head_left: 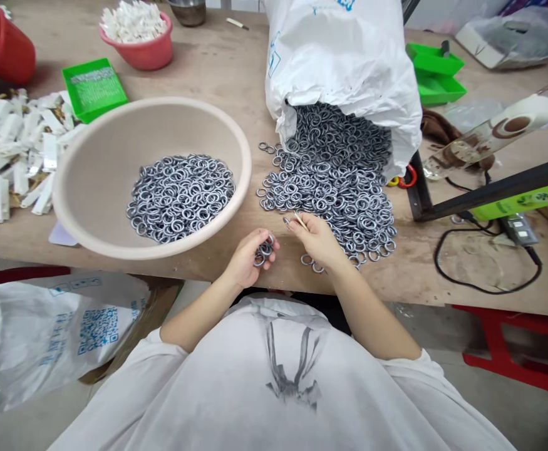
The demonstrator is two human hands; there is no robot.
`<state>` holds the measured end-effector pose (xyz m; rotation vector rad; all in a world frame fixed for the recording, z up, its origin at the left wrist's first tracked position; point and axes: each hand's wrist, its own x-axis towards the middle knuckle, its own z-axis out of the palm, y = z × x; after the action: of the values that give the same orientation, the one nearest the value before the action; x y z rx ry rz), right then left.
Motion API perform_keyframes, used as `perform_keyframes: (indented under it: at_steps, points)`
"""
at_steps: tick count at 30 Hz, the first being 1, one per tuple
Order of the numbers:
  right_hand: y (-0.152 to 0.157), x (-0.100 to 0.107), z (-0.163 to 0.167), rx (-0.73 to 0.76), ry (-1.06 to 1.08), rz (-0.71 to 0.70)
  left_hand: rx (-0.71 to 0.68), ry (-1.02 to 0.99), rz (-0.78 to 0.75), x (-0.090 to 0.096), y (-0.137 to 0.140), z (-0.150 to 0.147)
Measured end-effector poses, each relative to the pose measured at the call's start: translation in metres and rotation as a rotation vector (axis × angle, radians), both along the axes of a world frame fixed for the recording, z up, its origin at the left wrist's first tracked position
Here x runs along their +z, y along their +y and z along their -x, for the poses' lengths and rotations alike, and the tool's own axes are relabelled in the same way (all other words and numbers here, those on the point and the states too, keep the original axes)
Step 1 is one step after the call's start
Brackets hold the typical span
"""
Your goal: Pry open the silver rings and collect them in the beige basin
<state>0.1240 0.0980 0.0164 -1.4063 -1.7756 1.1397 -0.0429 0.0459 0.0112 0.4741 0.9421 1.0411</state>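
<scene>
Several grey metal rings (263, 252) rest in my left hand (246, 258), its fingers curled round them just in front of the basin. My right hand (319, 241) is closed on a thin pale stick (300, 220), and a ring seems to sit at its fingertips. Under and beyond the right hand spreads a loose pile of rings (344, 194), pouring from the mouth of a white sack (339, 56) that lies on its side. To the left a large beige basin (79, 163) holds a heap of rings (182, 197).
White plastic pieces (15, 138) cover the table's left side near a green tray (95, 94) and a pink bowl (139, 50). On the right are a black metal frame (494, 188), a black cable (443, 263) and green bins (438, 81). Below stands a red stool (503, 351).
</scene>
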Motion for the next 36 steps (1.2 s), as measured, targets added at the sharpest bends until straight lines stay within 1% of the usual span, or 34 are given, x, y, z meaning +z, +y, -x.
perform_keyframes:
  at_steps: [2,3,5,6,8,10,12,14,17,19,22,24,26,28,30,32,34,35,36]
  points:
    - [-0.015,0.003,0.004,0.005,0.377,0.146,0.002,0.038,-0.052,0.0,0.001,-0.011]
    - [-0.022,0.005,0.007,-0.013,0.495,0.212,-0.003,0.059,-0.085,0.0,0.002,-0.017]
    - [-0.036,0.005,0.014,-0.086,0.623,0.286,-0.014,0.099,-0.149,0.0,0.002,-0.028]
    - [-0.04,0.005,0.017,-0.127,0.651,0.287,-0.014,0.116,-0.172,0.0,0.002,-0.031]
    - [-0.045,0.003,0.018,-0.196,0.656,0.215,-0.011,0.134,-0.199,0.0,0.002,-0.036]
    - [-0.046,0.002,0.013,-0.254,0.589,0.089,-0.026,0.104,-0.207,0.003,0.002,-0.037]
    - [-0.046,0.002,0.003,-0.272,0.435,-0.043,-0.064,0.032,-0.191,0.007,0.003,-0.036]
    - [-0.046,0.004,-0.007,-0.211,0.222,-0.175,-0.096,-0.037,-0.152,0.01,0.002,-0.035]
    - [-0.05,0.008,-0.015,-0.067,-0.044,-0.372,-0.09,-0.067,-0.085,0.014,0.001,-0.034]
    - [-0.051,0.009,-0.017,-0.024,-0.137,-0.463,-0.073,-0.069,-0.056,0.014,-0.001,-0.035]
    - [-0.052,0.011,-0.015,0.002,-0.211,-0.537,-0.058,-0.083,-0.026,0.014,-0.002,-0.036]
    - [-0.053,0.012,-0.015,0.014,-0.241,-0.555,-0.055,-0.092,-0.014,0.015,-0.002,-0.037]
    - [-0.055,0.013,-0.015,0.028,-0.254,-0.542,-0.057,-0.096,-0.007,0.015,-0.002,-0.037]
    - [-0.055,0.013,-0.015,0.05,-0.244,-0.505,-0.067,-0.097,-0.003,0.016,-0.002,-0.036]
    - [-0.052,0.011,-0.016,0.043,-0.212,-0.439,-0.112,-0.113,-0.024,0.016,-0.005,-0.034]
    - [-0.044,0.007,-0.019,-0.027,-0.187,-0.343,-0.219,-0.145,-0.076,0.018,-0.009,-0.032]
    - [-0.034,0.002,-0.024,-0.138,-0.197,-0.248,-0.334,-0.189,-0.125,0.019,-0.012,-0.029]
    - [-0.029,0.001,-0.026,-0.178,-0.216,-0.214,-0.361,-0.209,-0.134,0.02,-0.013,-0.027]
    - [-0.024,0.0,-0.028,-0.199,-0.24,-0.193,-0.357,-0.224,-0.132,0.02,-0.014,-0.025]
